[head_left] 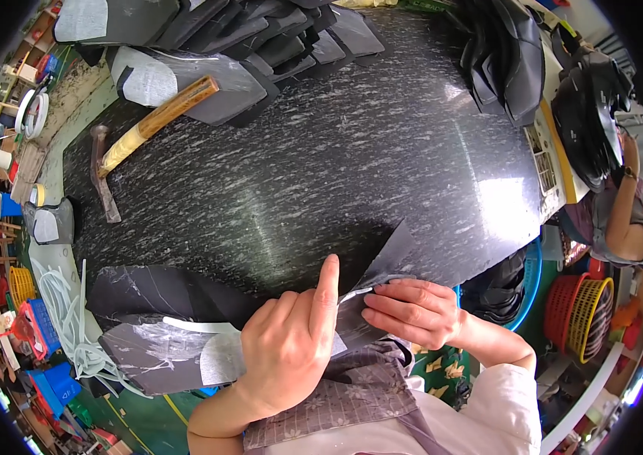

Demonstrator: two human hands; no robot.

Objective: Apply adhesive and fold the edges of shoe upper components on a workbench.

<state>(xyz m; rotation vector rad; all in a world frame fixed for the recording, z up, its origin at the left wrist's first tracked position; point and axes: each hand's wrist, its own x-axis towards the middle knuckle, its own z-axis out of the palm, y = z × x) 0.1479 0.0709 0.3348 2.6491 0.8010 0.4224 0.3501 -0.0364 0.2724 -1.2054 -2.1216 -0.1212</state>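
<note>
A black leather-like piece (151,353) with a whitish backing patch lies along the near table edge, partly under my hands. My left hand (287,349) rests over it, index finger stretched out and the other fingers curled in; its thumb is hidden. With fingers and thumb pinched together, my right hand (415,309) grips the piece's right end, where a white cord (356,294) shows along the edge. A thin black flap (391,249) sticks up beyond the right fingertips. Another white strip (199,326) lies on the piece, left of my left hand.
A wooden-handled hammer (156,125) lies at the table's far left. Black cut pieces (261,45) are heaped at the back, more (503,61) at the far right. White cords (71,334) hang at the left edge. Baskets (591,318) and another person (621,220) are at right.
</note>
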